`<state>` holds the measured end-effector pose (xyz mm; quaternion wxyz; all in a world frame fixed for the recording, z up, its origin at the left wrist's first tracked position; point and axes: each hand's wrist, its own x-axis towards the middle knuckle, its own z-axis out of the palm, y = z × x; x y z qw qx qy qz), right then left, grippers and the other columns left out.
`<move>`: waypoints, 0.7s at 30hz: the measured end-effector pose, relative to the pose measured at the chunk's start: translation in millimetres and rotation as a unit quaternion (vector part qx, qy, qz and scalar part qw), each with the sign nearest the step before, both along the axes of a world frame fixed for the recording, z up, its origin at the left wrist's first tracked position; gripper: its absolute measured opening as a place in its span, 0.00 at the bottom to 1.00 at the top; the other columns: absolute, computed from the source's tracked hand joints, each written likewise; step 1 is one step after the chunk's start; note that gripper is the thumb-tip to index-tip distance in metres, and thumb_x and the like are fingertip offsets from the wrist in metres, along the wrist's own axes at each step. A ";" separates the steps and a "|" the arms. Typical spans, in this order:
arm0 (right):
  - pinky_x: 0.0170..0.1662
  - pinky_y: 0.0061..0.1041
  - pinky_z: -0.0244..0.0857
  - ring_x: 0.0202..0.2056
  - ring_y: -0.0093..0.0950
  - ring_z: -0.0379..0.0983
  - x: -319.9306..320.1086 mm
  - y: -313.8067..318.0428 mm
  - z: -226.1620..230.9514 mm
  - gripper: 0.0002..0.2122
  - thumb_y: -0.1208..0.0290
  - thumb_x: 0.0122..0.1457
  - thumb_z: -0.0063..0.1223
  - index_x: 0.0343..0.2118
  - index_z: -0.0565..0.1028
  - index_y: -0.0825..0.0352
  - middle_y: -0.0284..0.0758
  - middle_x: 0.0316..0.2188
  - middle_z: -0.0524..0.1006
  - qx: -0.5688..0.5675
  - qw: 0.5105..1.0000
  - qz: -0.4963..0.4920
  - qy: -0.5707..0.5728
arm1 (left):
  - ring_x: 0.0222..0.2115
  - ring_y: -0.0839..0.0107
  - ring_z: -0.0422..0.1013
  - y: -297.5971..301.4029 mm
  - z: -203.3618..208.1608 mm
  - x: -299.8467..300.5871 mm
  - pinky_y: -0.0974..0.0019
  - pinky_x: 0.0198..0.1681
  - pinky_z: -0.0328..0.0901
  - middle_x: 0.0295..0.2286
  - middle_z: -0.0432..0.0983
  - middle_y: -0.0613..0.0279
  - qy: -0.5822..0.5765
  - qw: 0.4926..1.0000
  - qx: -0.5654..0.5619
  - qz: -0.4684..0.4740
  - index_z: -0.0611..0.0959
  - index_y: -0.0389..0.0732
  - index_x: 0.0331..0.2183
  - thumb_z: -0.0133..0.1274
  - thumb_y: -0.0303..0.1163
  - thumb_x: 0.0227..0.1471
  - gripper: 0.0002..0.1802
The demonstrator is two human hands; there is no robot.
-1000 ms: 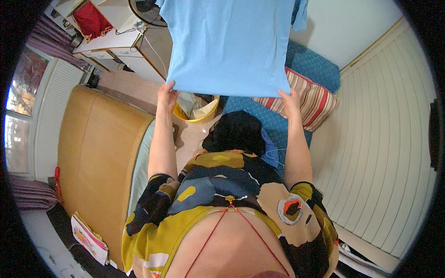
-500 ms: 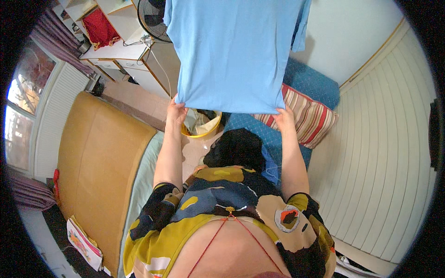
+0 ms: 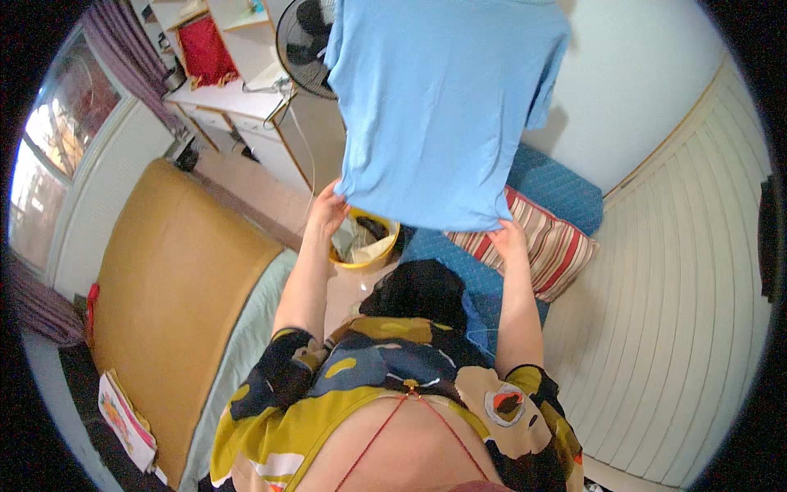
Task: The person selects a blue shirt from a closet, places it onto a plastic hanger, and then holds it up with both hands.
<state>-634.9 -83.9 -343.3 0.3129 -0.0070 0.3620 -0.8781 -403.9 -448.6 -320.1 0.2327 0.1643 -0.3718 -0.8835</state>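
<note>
A light blue T-shirt [image 3: 434,115] is spread out in the air ahead of me, its hem toward me and its sleeves at the far end. My left hand [image 3: 329,211] pinches the left corner of the hem, and my right hand [image 3: 509,237] grips the right corner. Between the two hands the cloth hangs slightly slack, with soft creases. The shirt's collar is cut off by the top edge of the view.
Beyond the hands lies a blue couch [image 3: 553,180] with a striped pillow [image 3: 541,246]. A yellow-rimmed bin [image 3: 361,264] stands below the shirt. To the left are a bed with a tan mat [image 3: 180,279], a white desk [image 3: 225,100] and a black fan [image 3: 302,53].
In the view, the shirt and both hands sit lower and a little to the right. More of the sleeves shows, and the room has shifted too. Both hands keep their hold.
</note>
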 end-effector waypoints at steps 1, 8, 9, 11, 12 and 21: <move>0.51 0.44 0.58 0.49 0.38 0.64 -0.3 1.5 -1.6 0.19 0.81 0.49 0.41 0.47 0.65 0.70 0.41 0.47 0.68 -0.005 1.000 -0.002 0.008 | 0.41 0.71 0.67 0.7 0.5 1.6 0.66 0.44 0.63 0.39 0.72 0.67 -0.008 1.000 0.005 0.002 0.69 0.42 0.47 0.44 0.18 0.45 0.24; 0.52 0.42 0.58 0.49 0.38 0.62 -9.0 13.3 -17.6 0.17 0.79 0.53 0.39 0.47 0.63 0.69 0.41 0.48 0.67 0.066 0.988 0.074 0.117 | 0.45 0.70 0.64 14.2 10.3 7.8 0.64 0.49 0.58 0.42 0.70 0.67 -0.066 0.998 -0.015 0.018 0.70 0.43 0.48 0.48 0.22 0.46 0.23; 0.51 0.41 0.59 0.49 0.38 0.63 -7.8 13.6 -17.1 0.15 0.76 0.55 0.37 0.46 0.63 0.69 0.42 0.47 0.67 0.128 0.959 0.090 0.235 | 0.43 0.70 0.66 17.5 11.0 7.7 0.64 0.46 0.60 0.40 0.72 0.66 -0.065 0.997 -0.033 0.027 0.72 0.41 0.46 0.49 0.23 0.46 0.21; 0.49 0.39 0.61 0.47 0.37 0.64 -8.5 9.6 -15.8 0.14 0.75 0.56 0.37 0.46 0.63 0.69 0.42 0.45 0.68 0.057 0.991 0.068 0.102 | 0.41 0.70 0.67 21.2 11.1 4.5 0.64 0.44 0.61 0.39 0.72 0.65 -0.021 0.999 -0.034 0.024 0.72 0.40 0.45 0.51 0.25 0.46 0.20; 0.48 0.38 0.62 0.46 0.37 0.65 -7.5 6.7 -9.1 0.13 0.74 0.56 0.37 0.45 0.63 0.69 0.42 0.45 0.68 0.019 0.998 0.055 0.037 | 0.39 0.70 0.68 20.5 11.6 2.9 0.64 0.43 0.62 0.38 0.73 0.65 0.003 0.999 -0.036 0.021 0.73 0.40 0.44 0.51 0.26 0.46 0.20; 0.37 0.24 0.61 0.36 0.22 0.68 -17.0 -29.0 -9.8 0.16 0.75 0.50 0.49 0.44 0.69 0.61 0.28 0.38 0.73 0.365 0.911 0.026 0.192 | 0.32 0.73 0.69 20.3 -25.1 8.1 0.68 0.37 0.65 0.30 0.73 0.69 -0.090 0.994 -0.066 0.005 0.74 0.43 0.34 0.47 0.22 0.47 0.09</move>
